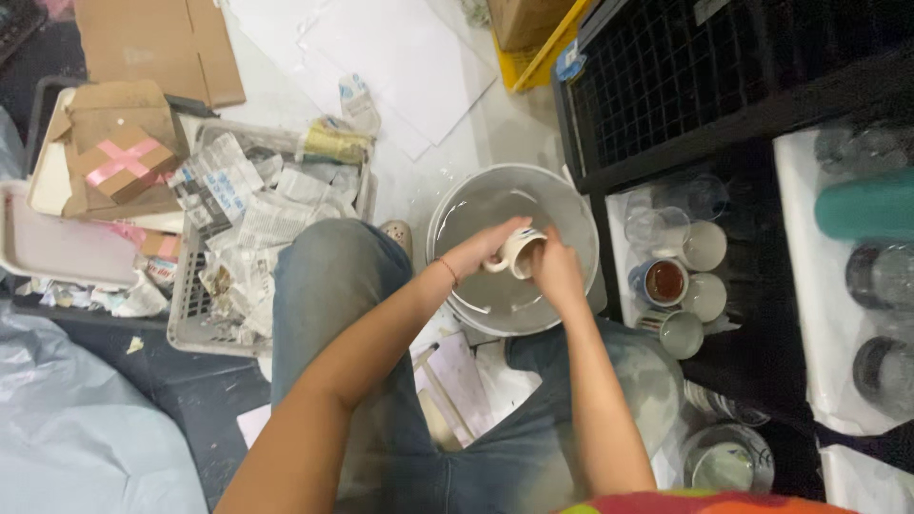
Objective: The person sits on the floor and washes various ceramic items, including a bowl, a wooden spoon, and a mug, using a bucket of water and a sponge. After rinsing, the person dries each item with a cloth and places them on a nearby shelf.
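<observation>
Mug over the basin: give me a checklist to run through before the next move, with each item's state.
1. Mug held by both hands: ok. The left hand grips its handle side, the right hand covers the other side.
2. Mug above the basin, not the floor: ok.
3. Water in the basin: ok, cloudy water shows.
4. Mug clean inside: cannot tell, the opening is mostly hidden by the right hand.
5. Free place among the washed cups on the right: cannot tell, that spot looks crowded.
6. Crate of newspaper within reach on the left: ok, beside the knee.
</observation>
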